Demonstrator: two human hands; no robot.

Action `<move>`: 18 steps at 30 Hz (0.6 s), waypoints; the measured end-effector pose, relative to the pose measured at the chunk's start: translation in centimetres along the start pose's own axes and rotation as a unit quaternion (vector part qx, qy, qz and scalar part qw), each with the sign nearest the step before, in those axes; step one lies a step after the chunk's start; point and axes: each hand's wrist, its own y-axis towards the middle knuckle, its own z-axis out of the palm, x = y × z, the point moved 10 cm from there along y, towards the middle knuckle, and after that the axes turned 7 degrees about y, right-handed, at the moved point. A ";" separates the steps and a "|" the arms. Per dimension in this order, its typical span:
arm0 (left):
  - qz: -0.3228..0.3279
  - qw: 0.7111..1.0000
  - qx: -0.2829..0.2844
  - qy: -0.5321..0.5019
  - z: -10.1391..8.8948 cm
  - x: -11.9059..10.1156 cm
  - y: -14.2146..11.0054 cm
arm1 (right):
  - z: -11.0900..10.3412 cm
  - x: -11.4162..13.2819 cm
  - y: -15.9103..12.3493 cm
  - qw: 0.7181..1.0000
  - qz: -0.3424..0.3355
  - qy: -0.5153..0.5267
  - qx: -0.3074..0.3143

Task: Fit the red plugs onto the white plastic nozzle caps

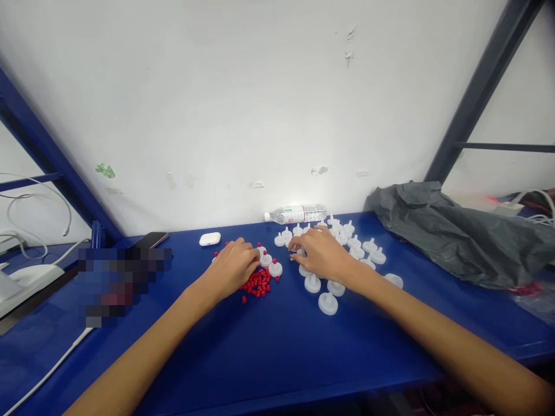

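My left hand (pixel 236 263) is over the left group, its fingers curled down and closed; whatever is in them is hidden. Just to its right stand white nozzle caps with red tips (pixel 274 268). A pile of small red tip caps (pixel 259 283) lies below its fingers. My right hand (pixel 323 253) reaches over the right group, thumb and forefinger apart, around a white nozzle cap that it partly covers. Several white nozzle caps without red tips (pixel 328 303) stand around and under this hand, spouts mostly upward.
A clear plastic bottle (pixel 297 214) lies against the wall. A white earphone case (pixel 210 239) and a dark phone (pixel 150 240) are on the left. A grey plastic bag (pixel 446 231) covers the right side. A white cable (pixel 52 370) runs along the left edge of the blue table (pixel 277 352).
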 end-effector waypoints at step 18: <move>-0.110 0.924 -0.161 -0.329 -3.4 0.7 -0.7 | -2.4 2.9 -0.6 0.986 -0.065 0.127 -0.087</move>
